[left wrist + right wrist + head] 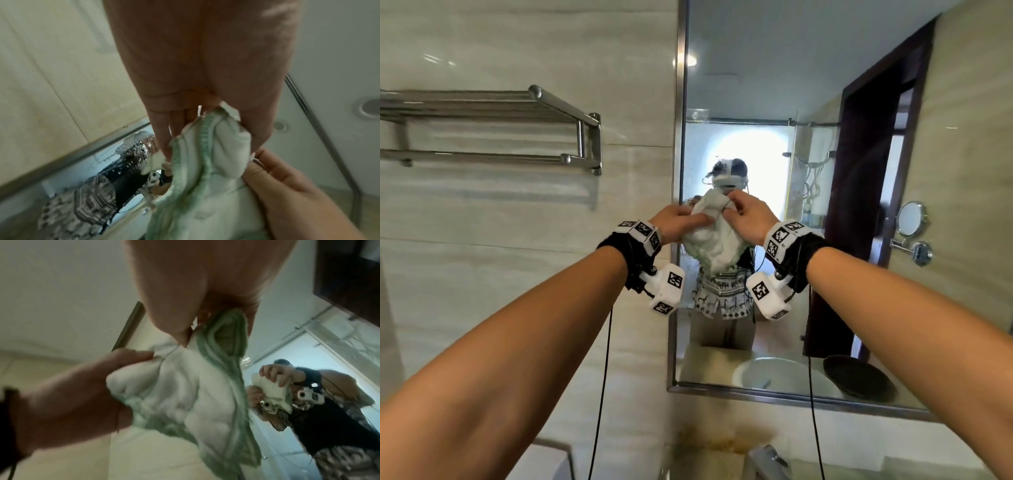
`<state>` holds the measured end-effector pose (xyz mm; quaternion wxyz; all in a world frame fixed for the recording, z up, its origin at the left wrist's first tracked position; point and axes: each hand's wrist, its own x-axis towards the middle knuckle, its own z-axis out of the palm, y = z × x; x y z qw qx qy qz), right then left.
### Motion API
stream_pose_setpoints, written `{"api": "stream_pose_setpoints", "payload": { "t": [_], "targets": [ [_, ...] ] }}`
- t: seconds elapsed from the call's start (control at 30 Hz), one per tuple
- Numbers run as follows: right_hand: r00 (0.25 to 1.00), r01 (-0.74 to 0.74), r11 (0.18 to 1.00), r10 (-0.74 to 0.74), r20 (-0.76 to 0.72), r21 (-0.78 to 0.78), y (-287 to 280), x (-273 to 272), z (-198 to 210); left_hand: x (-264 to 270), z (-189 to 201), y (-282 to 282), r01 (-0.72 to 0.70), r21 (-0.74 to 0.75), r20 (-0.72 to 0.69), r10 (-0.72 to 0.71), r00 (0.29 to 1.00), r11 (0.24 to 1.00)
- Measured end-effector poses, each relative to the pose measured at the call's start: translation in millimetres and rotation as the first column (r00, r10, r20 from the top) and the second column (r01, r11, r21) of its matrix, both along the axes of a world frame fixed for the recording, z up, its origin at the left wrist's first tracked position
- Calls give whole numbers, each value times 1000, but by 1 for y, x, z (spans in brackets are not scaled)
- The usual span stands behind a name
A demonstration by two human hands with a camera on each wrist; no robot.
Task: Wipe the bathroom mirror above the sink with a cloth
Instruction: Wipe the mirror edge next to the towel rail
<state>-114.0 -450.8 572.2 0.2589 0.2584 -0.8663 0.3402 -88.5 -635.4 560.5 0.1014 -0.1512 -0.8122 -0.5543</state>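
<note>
A white cloth with green edging hangs bunched in the air in front of the mirror, held by both hands at head height. My left hand grips its left side with thumb and fingers curled into the folds. My right hand pinches the upper right corner. The cloth does not touch the glass. Water droplets speckle the mirror's left part. The mirror has a metal frame.
A steel towel rack juts from the tiled wall at left. A round swivel mirror hangs on the right wall. Below, a tap stands at the counter. The reflection shows a basin, a dark dish and a dark doorway.
</note>
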Motion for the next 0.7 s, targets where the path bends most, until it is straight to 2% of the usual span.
{"api": "stream_pose_setpoints", "payload": {
  "t": [0.03, 0.1, 0.17, 0.23, 0.33, 0.4, 0.43, 0.53, 0.57, 0.63, 0.7],
  "targets": [
    [1000, 20, 999, -19, -24, 38, 6, 2, 2, 3, 1, 7, 4, 2, 8, -4, 1000, 1000],
    [983, 97, 990, -79, -169, 104, 15, 7, 7, 7, 4, 20, -3, 63, 62, -1, 998, 998],
    [936, 165, 980, -121, -330, 111, 21, 15, 11, 9, 10, 30, -57, 124, 123, 41, 992, 991],
    [906, 153, 983, -97, -412, 103, 26, 23, 11, 6, 19, 36, -139, 130, 171, 116, 978, 982],
    [947, -10, 991, 52, -316, 133, 30, 29, 9, -5, 34, 36, -182, 177, 184, 149, 971, 967],
    [958, -118, 980, 155, -243, 161, 33, 27, 9, -6, 47, 40, -135, 300, 223, 68, 972, 944],
    [957, -121, 978, 160, -241, 171, 35, 22, 11, -2, 54, 43, -108, 386, 226, 20, 974, 916],
    [946, -47, 992, 82, -313, 119, 40, 9, 20, 0, 70, 49, -84, 446, 224, -20, 974, 891],
    [941, -35, 994, 67, -330, 101, 41, 5, 25, 1, 75, 51, -79, 426, 216, -16, 976, 901],
    [946, -21, 998, 40, -321, 61, 41, -6, 38, -3, 84, 50, -126, 246, 171, 85, 982, 961],
    [944, 43, 998, -29, -328, 35, 42, -19, 51, -11, 93, 45, -177, 95, 92, 168, 981, 980]
  ]
}}
